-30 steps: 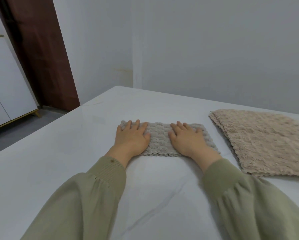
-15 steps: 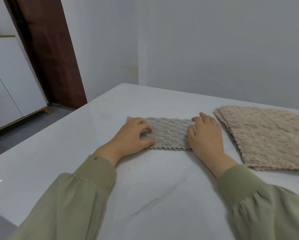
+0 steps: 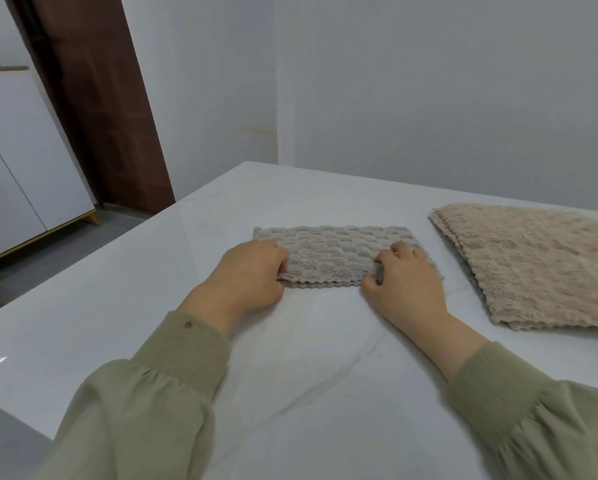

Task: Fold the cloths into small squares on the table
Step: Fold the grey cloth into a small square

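A grey textured cloth [image 3: 332, 252], folded into a long rectangle, lies in the middle of the white marble table [image 3: 308, 368]. My left hand [image 3: 252, 275] pinches its near left corner with curled fingers. At the near right corner my right hand [image 3: 404, 278] pinches the cloth the same way, and the near edge is slightly lifted between the two hands. A stack of several beige fluffy cloths [image 3: 532, 261] lies flat to the right, apart from the grey one.
The table's left edge runs diagonally from the far corner [image 3: 252, 164] toward me, with grey floor beyond it. A white cabinet [image 3: 17, 161] and a brown door [image 3: 100, 98] stand at the left. Pale walls close off the back.
Both hands lay flat on the grey cloth a second ago. They slid outward to its near corners and curled their fingers round the edge.
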Demonstrator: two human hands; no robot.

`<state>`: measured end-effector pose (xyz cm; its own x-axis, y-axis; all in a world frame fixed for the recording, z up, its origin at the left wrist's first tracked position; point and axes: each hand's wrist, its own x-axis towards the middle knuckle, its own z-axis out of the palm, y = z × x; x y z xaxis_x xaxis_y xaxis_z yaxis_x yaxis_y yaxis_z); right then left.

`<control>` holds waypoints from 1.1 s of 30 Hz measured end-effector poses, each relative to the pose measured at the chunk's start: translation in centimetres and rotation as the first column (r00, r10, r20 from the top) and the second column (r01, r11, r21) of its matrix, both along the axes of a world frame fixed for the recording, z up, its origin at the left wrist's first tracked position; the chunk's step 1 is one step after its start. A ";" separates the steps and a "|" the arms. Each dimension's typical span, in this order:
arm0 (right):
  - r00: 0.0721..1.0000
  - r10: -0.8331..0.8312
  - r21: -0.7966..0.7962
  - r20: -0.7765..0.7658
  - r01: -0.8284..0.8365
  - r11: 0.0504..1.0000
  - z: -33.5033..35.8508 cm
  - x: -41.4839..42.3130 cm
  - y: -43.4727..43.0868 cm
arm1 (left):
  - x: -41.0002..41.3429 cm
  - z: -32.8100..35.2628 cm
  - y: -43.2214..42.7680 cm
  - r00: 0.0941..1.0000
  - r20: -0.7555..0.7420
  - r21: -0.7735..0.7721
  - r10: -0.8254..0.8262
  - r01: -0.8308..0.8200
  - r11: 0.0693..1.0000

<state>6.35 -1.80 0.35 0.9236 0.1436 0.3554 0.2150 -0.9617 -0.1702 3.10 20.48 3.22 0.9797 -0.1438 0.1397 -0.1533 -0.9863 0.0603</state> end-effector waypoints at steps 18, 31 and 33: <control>0.997 -0.047 0.255 -0.057 0.060 0.965 0.1 1.4 -0.3 | 1.6 -1.1 -1.1 0.957 -0.040 -0.351 0.289 -0.284 0.892; 0.887 0.379 0.417 -0.263 -0.249 0.874 0.7 3.6 -1.8 | 0.0 2.0 -0.8 0.975 -0.104 -0.541 0.197 -0.222 0.812; 0.877 0.398 0.462 -0.268 -0.246 0.852 0.6 3.8 -1.7 | 0.7 0.5 -1.8 0.966 0.151 -0.465 0.210 -0.119 0.877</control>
